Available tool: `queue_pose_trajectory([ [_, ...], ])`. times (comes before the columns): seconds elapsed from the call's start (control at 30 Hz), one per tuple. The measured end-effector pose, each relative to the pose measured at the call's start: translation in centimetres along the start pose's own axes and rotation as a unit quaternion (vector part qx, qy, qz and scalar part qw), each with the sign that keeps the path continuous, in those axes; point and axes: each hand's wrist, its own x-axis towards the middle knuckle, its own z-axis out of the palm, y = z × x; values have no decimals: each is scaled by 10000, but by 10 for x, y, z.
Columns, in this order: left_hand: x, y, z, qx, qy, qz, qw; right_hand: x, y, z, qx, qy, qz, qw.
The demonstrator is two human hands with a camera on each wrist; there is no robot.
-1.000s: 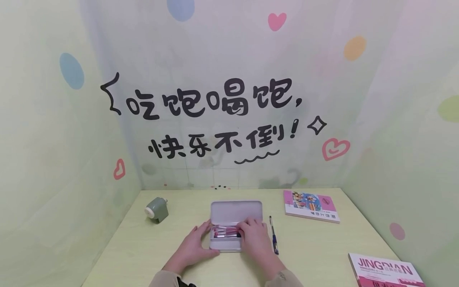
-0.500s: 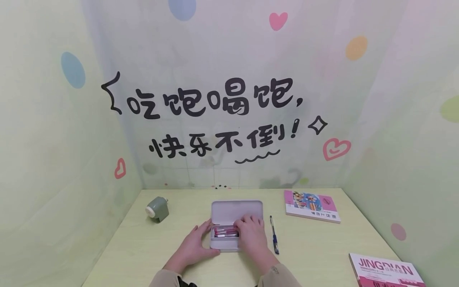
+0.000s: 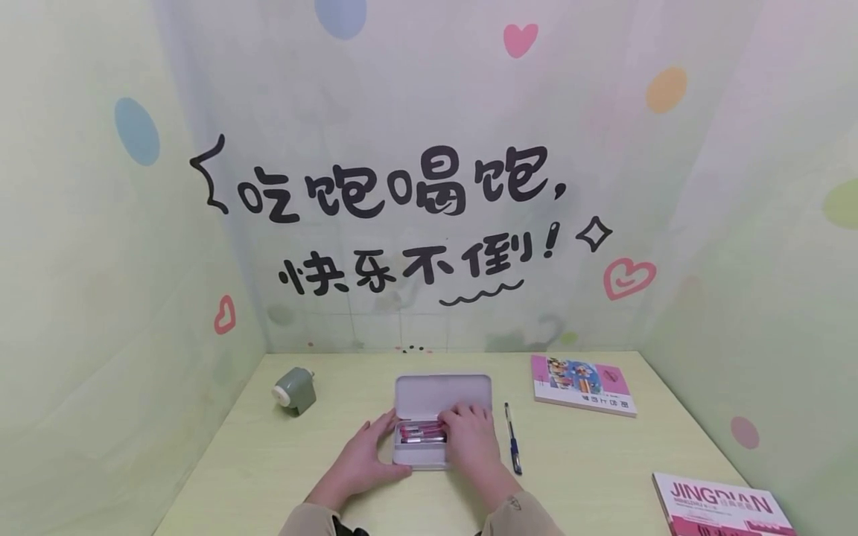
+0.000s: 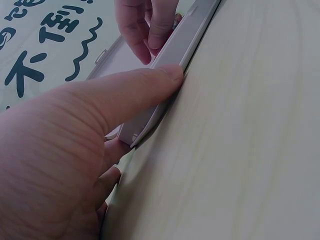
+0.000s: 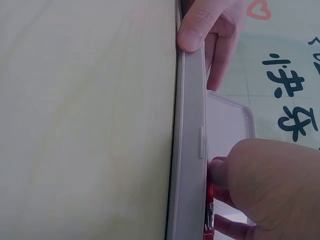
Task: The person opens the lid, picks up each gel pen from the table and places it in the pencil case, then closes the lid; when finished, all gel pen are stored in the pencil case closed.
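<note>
A pale metal pencil case (image 3: 421, 456) lies opened on the table, its lid (image 3: 442, 397) tilted back. Several red and dark pens (image 3: 420, 432) lie inside. Around the case's left end, my left hand (image 3: 364, 459) grips it; the thumb presses the front edge in the left wrist view, and other fingers reach behind. Over the right part of the case, my right hand (image 3: 473, 447) has its curled fingers down among the pens. In the right wrist view, its thumb and fingers pinch at a red pen (image 5: 209, 192). The hand hides the case's right end.
A blue-and-clear pen (image 3: 512, 439) lies right of the case. A grey-green pencil sharpener (image 3: 295, 391) stands at the back left. One pink book (image 3: 582, 385) lies at the back right, another book (image 3: 724, 506) at the front right. Printed cloth walls enclose the table.
My right hand has shifted slightly left over the case, covering more of the pens' right ends, and has hardly moved since. My left hand keeps its place on the case.
</note>
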Motion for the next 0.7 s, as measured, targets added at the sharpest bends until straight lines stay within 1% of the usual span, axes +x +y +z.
queue_pose_trajectory([
  [0.17,0,-1,1,-9,24,51,10000,-3,3,-5,222,78,157,9996],
  [0.27,2,-2,2,19,41,139,9999,-6,11,-8,374,233,320,9985],
  [0.37,3,-2,2,55,47,169,9998,-11,25,-10,549,544,532,9956],
  [0.47,3,-2,2,67,52,139,9999,-16,41,-13,829,807,819,9899],
  [0.57,4,-2,2,67,61,109,9999,-21,56,-16,1035,893,1131,9841],
  [0.7,4,-3,3,94,46,80,9999,-30,72,-21,1125,793,1500,9791],
])
